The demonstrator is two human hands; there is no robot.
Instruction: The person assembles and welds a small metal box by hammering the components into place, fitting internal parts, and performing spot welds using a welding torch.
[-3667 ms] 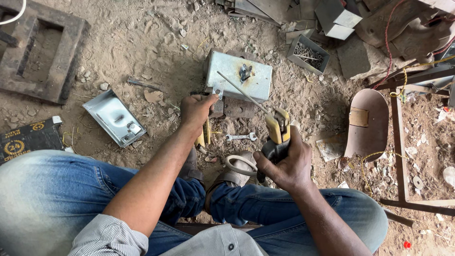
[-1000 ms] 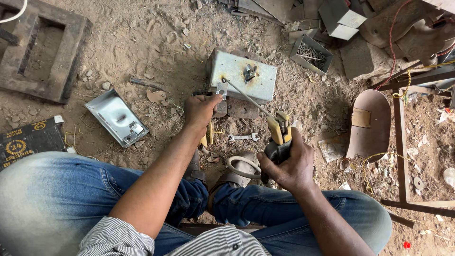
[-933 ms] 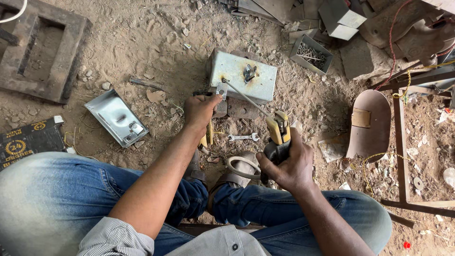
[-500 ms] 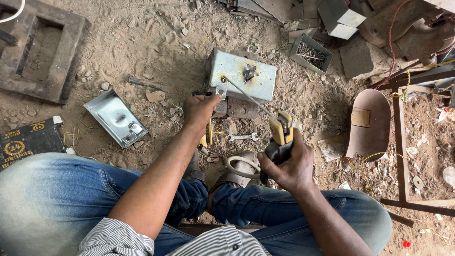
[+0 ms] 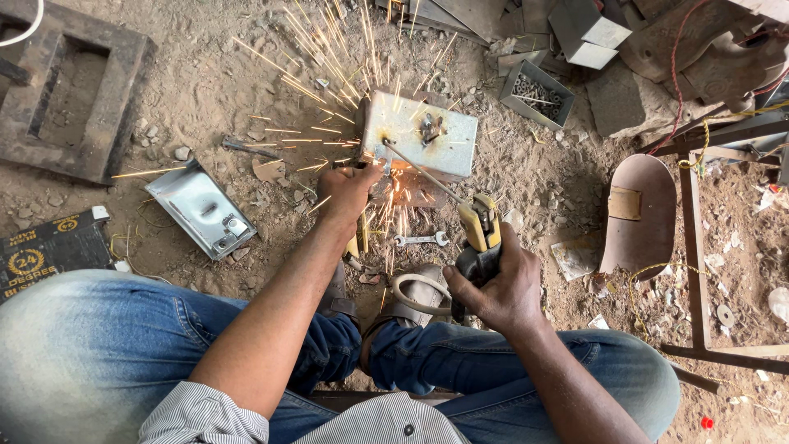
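- Welding in hand, judging by sparks (image 5: 329, 49) fanning toward the upper left from the metal box (image 5: 419, 144) at upper centre.
- Right hand (image 5: 501, 284) clenched round the yellow rod holder (image 5: 478, 226), rod (image 5: 419, 171) tip touching the box's near edge.
- Left hand (image 5: 349, 189) pressed beside the box; grip hidden, cannot tell.
- Next move likely called for a steady rod tip along the seam.
- Spanner (image 5: 419, 240), metal plate (image 5: 201, 210), tray of bolts (image 5: 536, 94) and face shield (image 5: 637, 218) scattered close by.

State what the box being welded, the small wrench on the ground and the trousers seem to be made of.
Box: probably sheet steel, pale grey with a dull sheen; sparks fly from its corner.
Wrench: bright, shiny metal, likely steel.
Trousers: blue denim, faded paler at the knee.
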